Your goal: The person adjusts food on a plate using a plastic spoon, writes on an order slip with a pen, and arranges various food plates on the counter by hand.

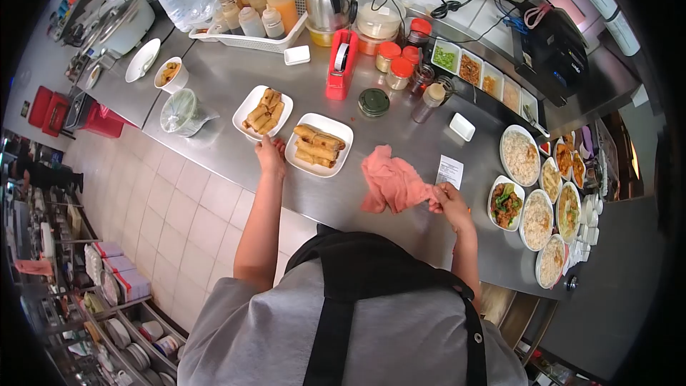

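Note:
My left hand is at the near edge of a white square plate, its fingers closed on the rim. Fried spring rolls lie stacked on that plate. Just right of it is a second white plate with more spring rolls. Farther right, my right hand is closed around one corner of a crumpled pink cloth. The cloth spreads out to the left over the steel counter. Beside the right hand lies a printed paper slip.
Several plates of rice and cooked dishes crowd the counter's right end. A red tape dispenser, jars and a squeeze-bottle basket stand behind. At left are a bagged bowl and a food cup.

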`<state>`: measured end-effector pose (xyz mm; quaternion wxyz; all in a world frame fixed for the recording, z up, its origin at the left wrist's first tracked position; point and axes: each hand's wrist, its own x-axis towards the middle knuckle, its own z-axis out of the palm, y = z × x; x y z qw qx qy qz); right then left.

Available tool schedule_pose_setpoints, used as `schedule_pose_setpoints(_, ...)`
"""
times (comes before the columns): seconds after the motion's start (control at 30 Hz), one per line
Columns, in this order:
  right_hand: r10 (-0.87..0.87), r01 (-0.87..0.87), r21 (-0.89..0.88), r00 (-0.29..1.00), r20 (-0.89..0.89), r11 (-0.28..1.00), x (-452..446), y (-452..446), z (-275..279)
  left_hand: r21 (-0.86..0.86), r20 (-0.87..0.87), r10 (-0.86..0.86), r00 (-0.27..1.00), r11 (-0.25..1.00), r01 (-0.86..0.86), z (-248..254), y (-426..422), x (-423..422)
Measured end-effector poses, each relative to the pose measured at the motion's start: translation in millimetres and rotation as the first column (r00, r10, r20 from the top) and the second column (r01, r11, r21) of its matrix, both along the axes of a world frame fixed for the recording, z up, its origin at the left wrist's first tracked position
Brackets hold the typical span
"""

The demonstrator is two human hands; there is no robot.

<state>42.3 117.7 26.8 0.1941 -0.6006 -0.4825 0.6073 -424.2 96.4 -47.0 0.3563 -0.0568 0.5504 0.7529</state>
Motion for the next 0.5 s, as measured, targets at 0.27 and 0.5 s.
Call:
schedule_pose_setpoints(0.27, 0.059, -0.063, 0.175, 0.998, 0.024, 0.983, 12.5, -4.9, -23.2, -0.107, -0.146, -0.023, 0.989, 0.994, 0.007, -3.9, 21.8, -12.5)
schedule_pose_setpoints(0.5, -0.084, 0.103, 0.054, 0.956, -0.281, 0.993, 7.1, -14.9, -2.5, -0.22, -0.371, -0.015, 0.928, 0.973, -0.072, 19.2, -5.7, -17.9)
